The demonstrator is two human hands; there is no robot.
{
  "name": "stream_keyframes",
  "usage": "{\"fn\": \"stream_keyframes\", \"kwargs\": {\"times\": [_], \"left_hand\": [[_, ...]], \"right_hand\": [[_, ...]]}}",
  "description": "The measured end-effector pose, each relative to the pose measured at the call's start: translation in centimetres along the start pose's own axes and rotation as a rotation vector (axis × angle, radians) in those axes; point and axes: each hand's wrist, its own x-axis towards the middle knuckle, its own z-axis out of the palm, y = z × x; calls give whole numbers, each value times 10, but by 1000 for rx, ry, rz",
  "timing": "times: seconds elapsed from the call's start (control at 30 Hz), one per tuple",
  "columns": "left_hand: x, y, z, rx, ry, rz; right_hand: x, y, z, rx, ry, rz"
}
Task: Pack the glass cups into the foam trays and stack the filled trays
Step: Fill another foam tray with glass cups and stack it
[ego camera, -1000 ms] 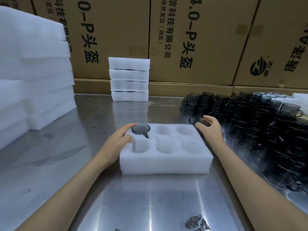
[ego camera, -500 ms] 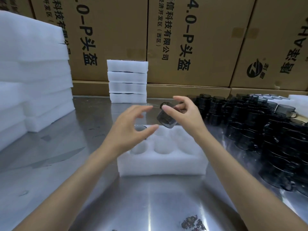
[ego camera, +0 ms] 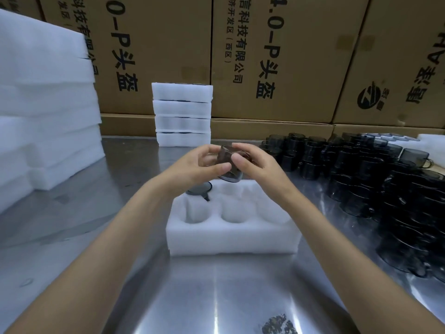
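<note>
empty foam stack [ego camera: 45, 97]: far left on the steel table [ego camera: 120, 273], blank trays piled within our left reach, likely the feed for the next tray.
filled stack [ego camera: 182, 114]: four foam trays, far centre against the cartons [ego camera: 272, 56]; dark rims show between layers, so we read these as packed. Parked behind the work spot, out of the way of our arms.
left hand [ego camera: 192, 165]: raised over the tray, fingers curled, thumb and fingertips pinching the left side of the held cup. Looks like we're steadying it to turn or align it.
held cup [ego camera: 227, 165]: dark glass, tilted, in the air above the tray's far row, between both hands. Handle not visible, can't tell its heading.
right hand [ego camera: 255, 162]: fingers wrapped round the cup's right side, thumb on its near face. It carries the weight.
seated cup [ego camera: 199, 189]: in the far-left pocket, handle lying in the slot toward us.
working tray [ego camera: 231, 239]: centre, near us; the other pockets we can see are empty, so the held cup probably goes in the far-middle one.
loose cups [ego camera: 361, 179]: dense cluster on the right, next to our picking hand.
</note>
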Motion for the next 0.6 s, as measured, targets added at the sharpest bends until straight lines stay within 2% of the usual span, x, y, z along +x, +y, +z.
{"fn": "stream_keyframes", "kwargs": {"times": [0.1, 0.2, 0.3, 0.4, 0.5, 0.6], "left_hand": [[0, -5, -1, 90, -60, -12], [1, -6, -3, 264, -6, 4], [3, -11, -7, 286, 46, 15], [1, -13, -8, 268, -17, 24], [2, -14, -3, 290, -57, 21], [3, -18, 2, 319, -14, 57]], "right_hand": [[0, 4, -4, -21, 8, 44], [-1, 8, -2, -175, 127, 133], [-4, 10, 9, -374, 146, 208], [-4, 11, 15, -514, 106, 183], [-4, 12, 18, -502, 110, 174], [-3, 14, 15, -420, 103, 170]]}}
